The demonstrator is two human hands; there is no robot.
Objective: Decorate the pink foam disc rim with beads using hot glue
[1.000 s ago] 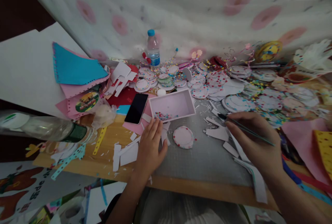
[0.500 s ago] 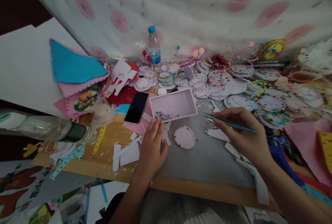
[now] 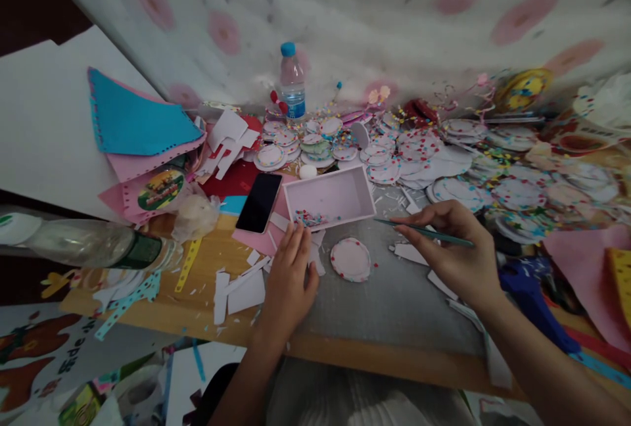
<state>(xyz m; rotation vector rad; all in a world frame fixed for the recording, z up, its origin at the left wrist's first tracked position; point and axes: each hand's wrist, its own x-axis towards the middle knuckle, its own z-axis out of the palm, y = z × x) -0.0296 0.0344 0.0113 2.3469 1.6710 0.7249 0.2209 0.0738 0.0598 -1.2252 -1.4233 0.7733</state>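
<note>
My right hand [image 3: 446, 248] grips a pair of dark green tweezers [image 3: 434, 233] between thumb and fingers, their tips pointing left just above the grey mat [image 3: 374, 321]. Fingers outstretched, my left hand [image 3: 292, 268] lies flat on the table, its fingertips at the near left corner of a pale pink box [image 3: 340, 196]. Small coloured beads or confetti [image 3: 309, 218] gather in that corner of the box. Between my hands a round white paper disc [image 3: 350, 260] rests on the mat, with red and blue dots around its rim.
Many decorated discs [image 3: 419, 143] pile along the back. A phone [image 3: 259, 201] lies left of the box. A water bottle [image 3: 292, 83] stands behind, and a larger bottle [image 3: 93, 242] lies at the left. Paper scraps [image 3: 246, 291] litter the table; a blue tool [image 3: 532, 301] sits at the right.
My right hand has moved slightly left with the tweezers, bringing their tips nearer the box's near right corner. My left hand and the disc stay in place.
</note>
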